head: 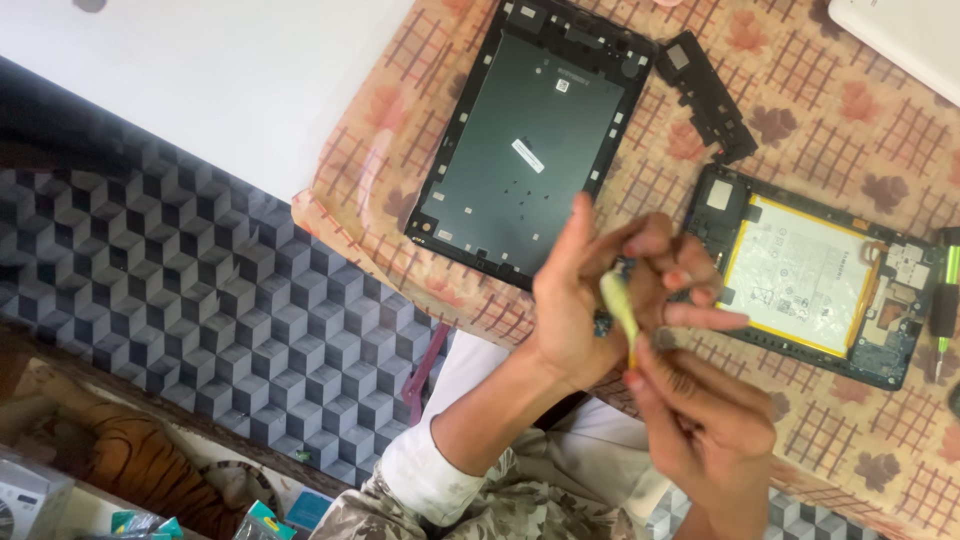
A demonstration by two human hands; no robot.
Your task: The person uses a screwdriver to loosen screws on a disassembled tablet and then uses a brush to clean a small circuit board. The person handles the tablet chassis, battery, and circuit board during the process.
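A: While raised over the table's near edge, left hand (pixel 585 290) curled, fingers pinched on a small blue-edged part (pixel 606 322), mostly hidden in the palm.

B: And the right hand (pixel 700 420)?

A: Closed on a pale yellow-green tool (pixel 620 305); tip resting against the part, between both hands. Blurred; finer contact not discernible.

B: Behind the hands?

A: Dark tablet frame (pixel 530 140), flat on the patterned cloth (pixel 850 110), just beyond the left fingers. Narrow black bracket (pixel 705 95) to its right, apart from it.

B: To the right?

A: Opened tablet (pixel 820 275) with pale yellow-rimmed battery (pixel 800 275), near the raised fingertips. Green-handled screwdriver (pixel 945 300) along its far right side.

B: Elsewhere?

A: White corner (pixel 905 35) at upper right; grey cube-patterned floor (pixel 200 290) at left; white sleeve (pixel 425 475) at the left wrist.
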